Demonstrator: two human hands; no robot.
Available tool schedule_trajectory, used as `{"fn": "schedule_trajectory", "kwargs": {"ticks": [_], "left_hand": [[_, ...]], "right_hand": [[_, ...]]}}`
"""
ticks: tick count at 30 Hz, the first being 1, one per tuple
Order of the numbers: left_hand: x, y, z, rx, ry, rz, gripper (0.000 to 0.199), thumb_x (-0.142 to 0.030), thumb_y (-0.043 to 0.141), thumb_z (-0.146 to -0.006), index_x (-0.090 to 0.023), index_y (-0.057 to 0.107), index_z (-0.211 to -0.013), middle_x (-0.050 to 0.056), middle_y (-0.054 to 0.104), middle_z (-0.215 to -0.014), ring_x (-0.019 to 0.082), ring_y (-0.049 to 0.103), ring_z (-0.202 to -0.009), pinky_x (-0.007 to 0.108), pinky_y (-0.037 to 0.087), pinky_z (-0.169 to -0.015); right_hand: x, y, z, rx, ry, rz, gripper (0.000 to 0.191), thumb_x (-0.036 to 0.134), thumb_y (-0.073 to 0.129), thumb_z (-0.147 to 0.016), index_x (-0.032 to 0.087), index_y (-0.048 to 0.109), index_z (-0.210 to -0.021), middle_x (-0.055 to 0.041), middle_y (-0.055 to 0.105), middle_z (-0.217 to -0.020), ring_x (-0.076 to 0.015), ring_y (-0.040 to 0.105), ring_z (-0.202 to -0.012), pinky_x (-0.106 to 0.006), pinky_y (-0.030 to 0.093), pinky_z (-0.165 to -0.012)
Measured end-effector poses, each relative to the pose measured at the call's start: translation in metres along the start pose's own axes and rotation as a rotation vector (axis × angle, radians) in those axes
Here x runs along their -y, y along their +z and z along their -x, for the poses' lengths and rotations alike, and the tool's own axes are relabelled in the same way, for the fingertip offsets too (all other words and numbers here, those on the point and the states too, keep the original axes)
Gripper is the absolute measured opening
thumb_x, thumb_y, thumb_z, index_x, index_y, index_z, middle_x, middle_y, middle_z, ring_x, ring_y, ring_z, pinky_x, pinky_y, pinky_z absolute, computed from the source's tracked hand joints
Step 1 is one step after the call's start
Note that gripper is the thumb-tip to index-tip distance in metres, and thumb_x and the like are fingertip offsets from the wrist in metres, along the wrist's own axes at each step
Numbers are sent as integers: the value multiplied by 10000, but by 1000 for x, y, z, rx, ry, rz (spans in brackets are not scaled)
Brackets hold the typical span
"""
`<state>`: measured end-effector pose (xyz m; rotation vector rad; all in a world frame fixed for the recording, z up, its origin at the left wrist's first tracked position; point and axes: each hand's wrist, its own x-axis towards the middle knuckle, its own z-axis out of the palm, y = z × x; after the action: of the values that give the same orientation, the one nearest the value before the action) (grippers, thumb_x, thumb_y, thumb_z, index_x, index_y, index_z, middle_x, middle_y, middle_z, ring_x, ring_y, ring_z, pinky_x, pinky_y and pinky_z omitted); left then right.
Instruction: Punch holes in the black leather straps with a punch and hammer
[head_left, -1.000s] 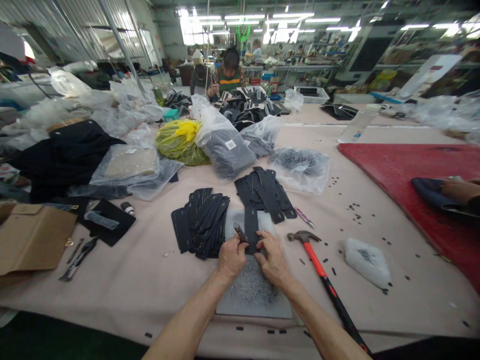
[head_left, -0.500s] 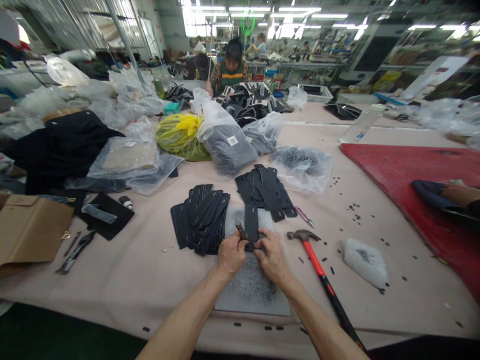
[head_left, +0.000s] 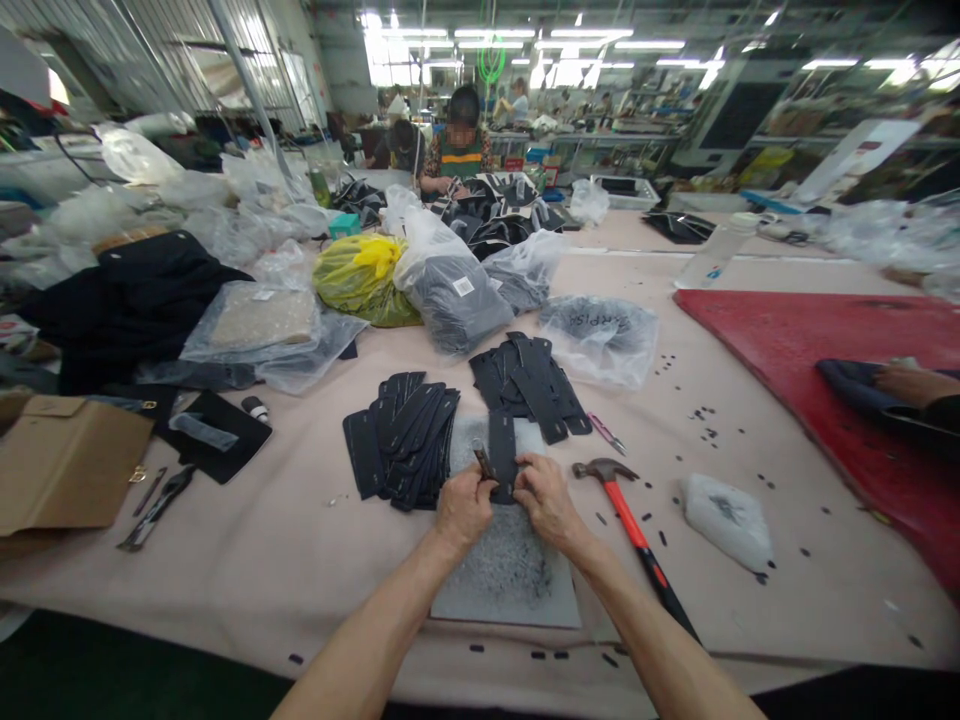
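My left hand [head_left: 466, 508] is closed on a small dark metal tool [head_left: 484, 461], tilted over the lower left edge of a dark strip [head_left: 502, 440]. The strip lies on a grey, scuffed board [head_left: 495, 575]. My right hand [head_left: 547, 498] pinches the strip's lower right edge. One pile of dark strips [head_left: 405, 435] spreads left of the board, and another pile [head_left: 529, 385] lies beyond it. A hammer [head_left: 630, 520] with a red and black handle rests to the right of my right hand.
Pink-handled snips [head_left: 606, 433] and a white bundle [head_left: 726, 522] lie on the right. Filled plastic bags [head_left: 450, 290] stand behind the piles. A brown box [head_left: 67, 465] is at left. Another person's hand [head_left: 916, 382] is over a red board [head_left: 832, 360]; a person [head_left: 461, 145] sits opposite.
My right hand's fingers have shifted slightly up and right along the strip's edge. My left hand keeps its hold on the metal tool. The view has moved slightly.
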<state>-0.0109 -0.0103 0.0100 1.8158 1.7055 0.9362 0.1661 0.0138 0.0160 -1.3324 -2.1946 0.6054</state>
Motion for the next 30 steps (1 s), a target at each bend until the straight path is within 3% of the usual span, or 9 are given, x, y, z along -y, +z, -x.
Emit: {"fn": "schedule_trajectory", "kwargs": {"ticks": [9, 14, 21, 25, 30], "left_hand": [[-2, -2, 1, 4, 17, -35, 159, -177, 475, -865, -187, 630, -900, 77, 719, -831, 212, 687, -809, 276, 489, -732], [-3, -1, 0, 7, 9, -79, 175, -182, 469, -864, -188, 640, -899, 78, 721, -827, 217, 691, -804, 279, 490, -724], [-1, -3, -2, 14, 20, -37, 189, -175, 480, -858, -181, 662, -912, 72, 736, -862, 214, 700, -828, 276, 498, -747], [0, -4, -3, 10, 21, 1, 194, -177, 491, -857, -175, 677, -912, 76, 741, -865, 212, 702, -832, 273, 503, -746], [-2, -8, -7, 39, -15, 67, 191, -173, 508, -853, -169, 690, -911, 58, 745, -850, 193, 701, -800, 270, 517, -740]], "right_hand": [[7, -14, -18, 177, -130, 78, 149, 75, 484, -769, 206, 555, -757, -52, 583, -804, -222, 475, -872, -358, 327, -847], [6, -9, -20, 140, -57, 76, 156, 112, 433, -848, 193, 563, -819, -66, 565, -826, -222, 475, -876, -330, 339, -795], [1, -16, -36, 190, -62, -8, 147, 80, 525, -760, 190, 614, -719, -36, 560, -712, -183, 511, -750, -272, 363, -682], [-6, -16, -20, 104, -33, -119, 202, 72, 497, -789, 206, 646, -810, -30, 626, -818, -170, 561, -820, -272, 423, -748], [-2, 1, 4, -144, 87, -171, 250, 70, 541, -750, 194, 586, -962, -72, 631, -1052, -226, 528, -1030, -389, 399, -916]]}}
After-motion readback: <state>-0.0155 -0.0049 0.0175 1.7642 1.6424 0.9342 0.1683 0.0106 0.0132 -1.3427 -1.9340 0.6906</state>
